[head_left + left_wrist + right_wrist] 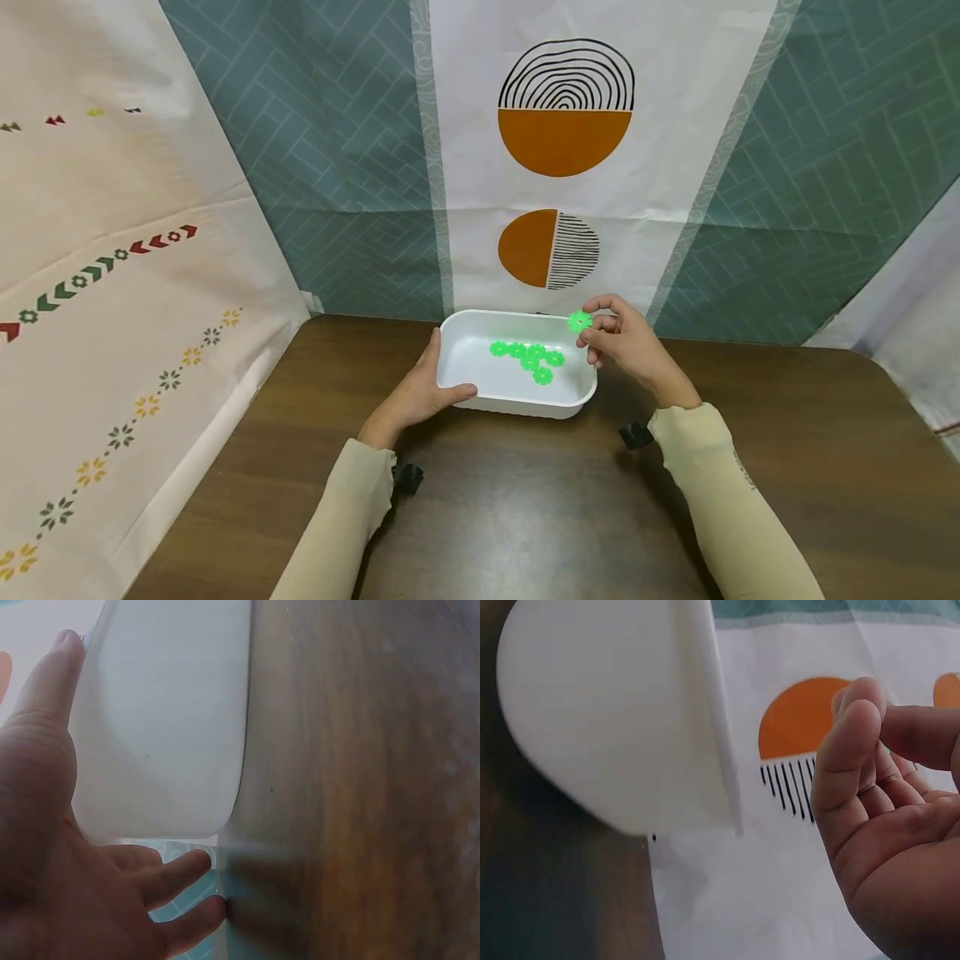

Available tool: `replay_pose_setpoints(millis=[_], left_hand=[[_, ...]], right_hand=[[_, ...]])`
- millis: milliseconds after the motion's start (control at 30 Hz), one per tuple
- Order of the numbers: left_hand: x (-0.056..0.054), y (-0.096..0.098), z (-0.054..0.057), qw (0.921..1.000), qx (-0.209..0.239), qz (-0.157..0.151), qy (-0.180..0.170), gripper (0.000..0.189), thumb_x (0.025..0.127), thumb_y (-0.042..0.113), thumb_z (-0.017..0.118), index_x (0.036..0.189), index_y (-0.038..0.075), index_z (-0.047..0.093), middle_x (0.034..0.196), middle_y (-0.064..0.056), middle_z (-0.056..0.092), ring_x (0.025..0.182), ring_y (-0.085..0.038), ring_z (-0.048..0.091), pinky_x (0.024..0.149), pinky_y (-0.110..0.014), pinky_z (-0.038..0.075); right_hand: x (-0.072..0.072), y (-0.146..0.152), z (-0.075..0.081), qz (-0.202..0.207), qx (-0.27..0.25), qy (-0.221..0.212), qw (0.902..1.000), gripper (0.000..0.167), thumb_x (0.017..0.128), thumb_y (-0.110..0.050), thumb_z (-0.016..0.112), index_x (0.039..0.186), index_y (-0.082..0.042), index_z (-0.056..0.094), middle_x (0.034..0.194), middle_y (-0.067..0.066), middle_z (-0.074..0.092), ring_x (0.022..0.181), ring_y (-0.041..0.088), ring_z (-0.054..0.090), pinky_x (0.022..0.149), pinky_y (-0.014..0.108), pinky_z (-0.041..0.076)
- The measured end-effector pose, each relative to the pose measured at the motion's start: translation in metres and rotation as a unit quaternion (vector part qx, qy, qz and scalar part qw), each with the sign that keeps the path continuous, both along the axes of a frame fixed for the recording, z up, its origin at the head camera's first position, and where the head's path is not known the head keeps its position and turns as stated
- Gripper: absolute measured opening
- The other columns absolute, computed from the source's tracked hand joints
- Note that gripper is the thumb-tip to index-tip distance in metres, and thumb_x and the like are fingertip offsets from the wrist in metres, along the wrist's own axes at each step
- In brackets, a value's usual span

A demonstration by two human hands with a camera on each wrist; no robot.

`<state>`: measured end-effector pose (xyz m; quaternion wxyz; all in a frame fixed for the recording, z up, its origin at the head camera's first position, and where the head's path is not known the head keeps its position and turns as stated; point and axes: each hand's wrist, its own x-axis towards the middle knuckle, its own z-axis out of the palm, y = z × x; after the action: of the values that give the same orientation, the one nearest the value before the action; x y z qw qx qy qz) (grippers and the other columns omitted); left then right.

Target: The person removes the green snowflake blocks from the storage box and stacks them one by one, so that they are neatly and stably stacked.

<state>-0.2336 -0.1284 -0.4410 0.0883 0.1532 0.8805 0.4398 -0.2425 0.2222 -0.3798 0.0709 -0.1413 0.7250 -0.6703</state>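
In the head view, the white plastic tray (517,407) hid part of the left hand (416,392), the lettering (744,471) on the right sleeve (716,492) was too small to read, and the bottom edge cut off that sleeve and the left sleeve (333,508). In the right wrist view, fingers hid nearly all of the green flower-shaped disc (580,322). The wooden tabletop (360,780) was blurred in the left wrist view.

A dark brown tabletop (487,517) reaches back to a hanging curtain (345,167), its sides teal and brick-patterned, its white middle band (675,125) bearing two round orange-and-black designs (565,143). Cream cloth (150,300) with coloured flowers and arrows hangs at left, pale cloth (918,350) at right.
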Motion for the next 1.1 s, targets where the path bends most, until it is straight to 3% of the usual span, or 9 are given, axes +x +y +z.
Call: replay_pose_setpoints(millis=[367, 667, 800, 1100], left_hand=[[0.000, 0.001, -0.001, 1.0000, 0.001, 0.001, -0.005, 0.127, 0.084, 0.047, 0.081, 0.160, 0.012, -0.015, 0.168, -0.011, -0.003, 0.147, -0.032, 0.022, 0.115, -0.050, 0.023], [0.000, -0.001, 0.000, 1.0000, 0.002, 0.004, -0.008, 0.127, 0.084, 0.049, 0.081, 0.161, 0.014, -0.015, 0.168, -0.008, -0.004, 0.148, -0.031, 0.020, 0.116, -0.050, 0.022], [0.001, -0.001, 0.001, 0.9999, 0.001, 0.005, -0.011, 0.128, 0.084, 0.050, 0.081, 0.161, 0.014, -0.015, 0.168, -0.008, -0.005, 0.148, -0.031, 0.020, 0.116, -0.051, 0.022], [0.001, 0.001, 0.001, 0.9999, -0.006, 0.006, -0.010, 0.127, 0.085, 0.047, 0.080, 0.160, 0.012, -0.015, 0.168, -0.010, -0.005, 0.147, -0.033, 0.020, 0.116, -0.052, 0.021]], right_hand=[[0.005, 0.035, -0.003, -0.035, 0.038, -0.003, 0.9987, 0.037, 0.097, 0.001, 0.064, 0.127, 0.002, 0.044, 0.085, 0.009, 0.071, 0.060, 0.019, 0.062, 0.056, 0.032, 0.054], [0.006, 0.072, -0.019, -0.066, 0.037, -0.017, 0.9970, 0.034, 0.097, -0.003, 0.067, 0.125, -0.003, 0.048, 0.085, 0.005, 0.070, 0.062, 0.022, 0.063, 0.056, 0.030, 0.053], [0.005, 0.086, -0.028, -0.076, 0.037, -0.035, 0.9959, 0.032, 0.097, 0.000, 0.065, 0.123, 0.000, 0.047, 0.085, 0.009, 0.064, 0.061, 0.018, 0.059, 0.056, 0.028, 0.052], [0.002, 0.109, -0.046, -0.076, 0.098, -0.099, 0.9873, 0.035, 0.099, 0.001, 0.060, 0.130, 0.005, 0.044, 0.088, 0.011, 0.060, 0.063, 0.015, 0.055, 0.059, 0.031, 0.052]])
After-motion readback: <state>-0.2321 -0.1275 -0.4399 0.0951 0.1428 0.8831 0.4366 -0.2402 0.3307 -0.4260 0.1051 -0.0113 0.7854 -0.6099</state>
